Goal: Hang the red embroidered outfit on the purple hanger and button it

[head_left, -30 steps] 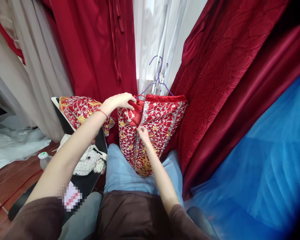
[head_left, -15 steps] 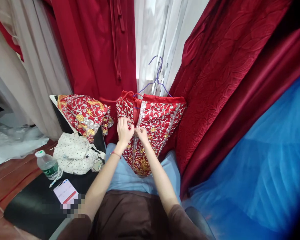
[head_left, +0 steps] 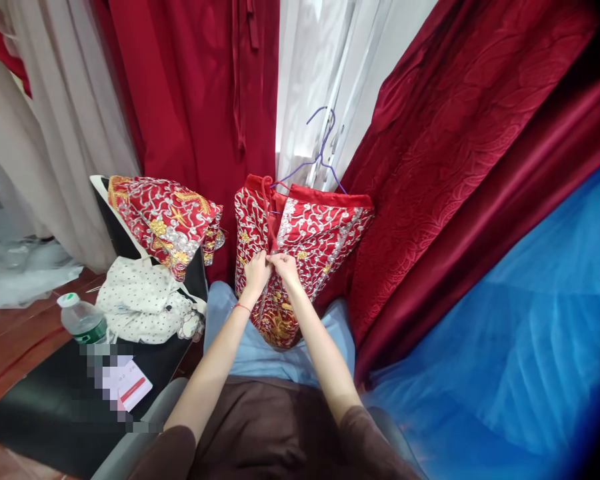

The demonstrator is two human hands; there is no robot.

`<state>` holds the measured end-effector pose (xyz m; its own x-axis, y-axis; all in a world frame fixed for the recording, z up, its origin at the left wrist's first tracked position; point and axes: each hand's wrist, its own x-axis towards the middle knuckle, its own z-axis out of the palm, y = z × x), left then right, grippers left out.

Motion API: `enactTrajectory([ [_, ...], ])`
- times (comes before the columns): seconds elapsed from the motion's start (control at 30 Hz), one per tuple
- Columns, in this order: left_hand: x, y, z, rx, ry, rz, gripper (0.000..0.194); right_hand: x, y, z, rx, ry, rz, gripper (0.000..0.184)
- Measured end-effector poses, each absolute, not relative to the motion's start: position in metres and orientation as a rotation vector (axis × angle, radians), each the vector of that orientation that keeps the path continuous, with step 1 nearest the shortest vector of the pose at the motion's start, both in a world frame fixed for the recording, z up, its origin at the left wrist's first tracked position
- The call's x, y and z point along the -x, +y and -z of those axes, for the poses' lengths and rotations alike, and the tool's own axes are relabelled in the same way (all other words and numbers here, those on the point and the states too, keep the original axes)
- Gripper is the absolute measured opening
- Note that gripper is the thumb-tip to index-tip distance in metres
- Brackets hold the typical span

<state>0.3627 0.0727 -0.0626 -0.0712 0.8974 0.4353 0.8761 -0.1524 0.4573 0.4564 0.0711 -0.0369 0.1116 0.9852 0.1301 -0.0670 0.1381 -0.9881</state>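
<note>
A red garment with silver and gold embroidery point(head_left: 325, 230) hangs in front of me on a purple wire hanger point(head_left: 320, 150), its lower end resting on my lap. My left hand point(head_left: 257, 272) and my right hand point(head_left: 285, 267) meet at the garment's front opening, fingers pinched on the two edges of the fabric. A thin red cord circles my left wrist.
A second embroidered red piece point(head_left: 167, 220) lies over a black chair point(head_left: 55, 407) at my left, with a white dotted bag point(head_left: 140, 307), a water bottle point(head_left: 83, 323) and a phone point(head_left: 125, 387). Red point(head_left: 195, 87), white point(head_left: 315, 73) and blue point(head_left: 520, 333) garments hang all around.
My left hand came down from the garment's collar to the front opening and joined my right hand. Both hands have slid slightly lower along the opening.
</note>
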Motion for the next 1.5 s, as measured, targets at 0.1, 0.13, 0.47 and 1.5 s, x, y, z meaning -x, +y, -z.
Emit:
enactTrajectory([
  [0.1,-0.363,0.069,0.066,-2.125,1.968,-1.093,0.021,-0.449,0.067,0.033,1.098,-1.060,-1.079,0.028],
  [0.13,-0.363,0.067,0.067,-2.126,1.961,-1.097,0.022,-0.447,0.066,0.029,1.082,-1.030,-1.080,0.029],
  [0.47,-0.377,0.054,0.075,-2.156,1.913,-1.118,0.028,-0.448,0.074,-0.053,0.940,-0.856,-0.947,0.031],
  [1.5,-0.310,0.172,-0.187,-1.887,2.074,-0.878,0.054,-0.678,0.126,-0.198,2.190,-2.024,-0.138,0.038],
])
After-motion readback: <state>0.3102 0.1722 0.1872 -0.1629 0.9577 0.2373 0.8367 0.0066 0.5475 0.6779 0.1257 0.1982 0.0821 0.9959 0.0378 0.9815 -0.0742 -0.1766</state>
